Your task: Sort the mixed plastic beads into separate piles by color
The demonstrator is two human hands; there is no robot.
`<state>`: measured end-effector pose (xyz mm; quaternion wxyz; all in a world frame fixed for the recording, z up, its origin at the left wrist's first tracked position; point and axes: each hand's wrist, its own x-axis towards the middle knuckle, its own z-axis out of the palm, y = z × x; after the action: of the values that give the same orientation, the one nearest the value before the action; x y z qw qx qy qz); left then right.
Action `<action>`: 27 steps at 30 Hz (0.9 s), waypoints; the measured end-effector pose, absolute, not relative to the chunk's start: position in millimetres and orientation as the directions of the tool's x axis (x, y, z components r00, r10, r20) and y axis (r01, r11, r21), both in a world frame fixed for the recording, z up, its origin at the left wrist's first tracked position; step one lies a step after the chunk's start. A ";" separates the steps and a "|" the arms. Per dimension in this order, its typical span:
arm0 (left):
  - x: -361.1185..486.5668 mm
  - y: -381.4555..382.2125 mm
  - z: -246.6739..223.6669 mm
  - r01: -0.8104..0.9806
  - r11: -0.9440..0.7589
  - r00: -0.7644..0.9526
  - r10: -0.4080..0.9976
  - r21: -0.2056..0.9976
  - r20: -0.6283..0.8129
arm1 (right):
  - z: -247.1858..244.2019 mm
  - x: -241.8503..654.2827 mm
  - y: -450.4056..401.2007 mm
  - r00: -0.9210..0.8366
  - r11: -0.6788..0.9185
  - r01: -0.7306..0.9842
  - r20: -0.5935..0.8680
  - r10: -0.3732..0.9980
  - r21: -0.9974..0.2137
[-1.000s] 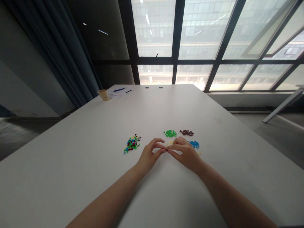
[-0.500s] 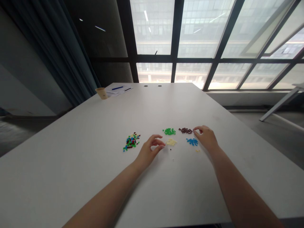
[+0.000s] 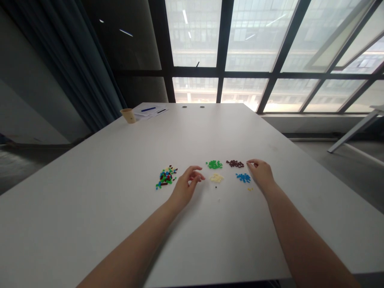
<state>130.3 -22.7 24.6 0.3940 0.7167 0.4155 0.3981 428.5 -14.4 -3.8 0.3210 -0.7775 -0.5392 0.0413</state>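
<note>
My left hand (image 3: 189,184) hovers between a mixed-colour heap of small bricks (image 3: 166,177) and a cream pile (image 3: 216,178), fingers apart and holding nothing visible. Just right of the dark brown pile (image 3: 235,163) is my right hand (image 3: 260,172), its thumb and forefinger closed together; anything between them is too small to make out. A green pile (image 3: 214,164) lies behind the cream one. The blue pile (image 3: 243,177) sits in front of the brown one, with a few yellow-orange pieces (image 3: 250,189) nearer me.
One dark piece (image 3: 216,187) and a pale piece (image 3: 219,200) lie in front of the cream pile. A paper cup (image 3: 129,116) and papers with pens (image 3: 150,111) are at the white table's far left.
My left hand has drawn slightly left, away from the cream pile. My right hand has shifted a little right, off the edge of the brown pile, and its fingertips have come together.
</note>
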 end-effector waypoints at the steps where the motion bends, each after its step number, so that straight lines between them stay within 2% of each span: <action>1: 125.0 -17.7 25.8 0.311 -0.364 0.301 0.914 0.878 0.272 | -0.4 427.9 -16.0 0.443 -0.224 0.796 0.291 0.848 -0.562; 4: 100.1 0.7 33.7 0.532 -0.381 0.152 0.921 0.756 0.358 | 9.4 423.1 -21.0 0.497 -0.247 0.765 0.301 0.814 -0.595; 6: 81.8 11.5 39.6 0.788 -0.308 0.084 0.911 0.533 0.403 | 14.1 417.8 -23.8 0.498 -0.241 0.759 0.299 0.814 -0.605; 7: 74.4 15.4 41.7 0.882 -0.228 0.060 0.923 0.413 0.381 | 15.7 415.1 -24.8 0.490 -0.233 0.760 0.299 0.819 -0.607; 9: 65.7 19.2 43.2 0.965 -0.109 0.049 0.968 0.239 0.246 | 17.7 410.2 -26.2 0.466 -0.210 0.765 0.298 0.833 -0.608; 11: 65.0 19.1 42.0 0.983 -0.088 0.072 0.992 0.162 0.102 | 18.6 407.2 -26.8 0.448 -0.196 0.771 0.296 0.844 -0.606; 14: 70.5 15.9 38.6 0.980 -0.135 0.134 0.991 0.145 0.013 | 18.9 406.1 -26.7 0.434 -0.189 0.778 0.296 0.851 -0.600; 21: 70.3 14.8 32.4 0.981 -0.143 0.147 0.989 0.133 -0.027 | 19.9 405.7 -25.4 0.417 -0.184 0.788 0.289 0.862 -0.588; 24: 70.7 16.2 29.1 0.963 -0.186 0.182 0.983 0.196 0.037 | 19.9 404.8 -25.3 0.409 -0.178 0.792 0.291 0.865 -0.584; 27: 76.2 16.0 29.3 0.904 -0.262 0.238 0.965 0.338 0.113 | 21.6 402.6 -26.7 0.400 -0.166 0.796 0.299 0.866 -0.582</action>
<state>76.2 16.0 29.3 0.1012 0.7801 0.5988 0.1504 402.6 -26.7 21.6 0.3455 -0.7620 -0.5453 0.0509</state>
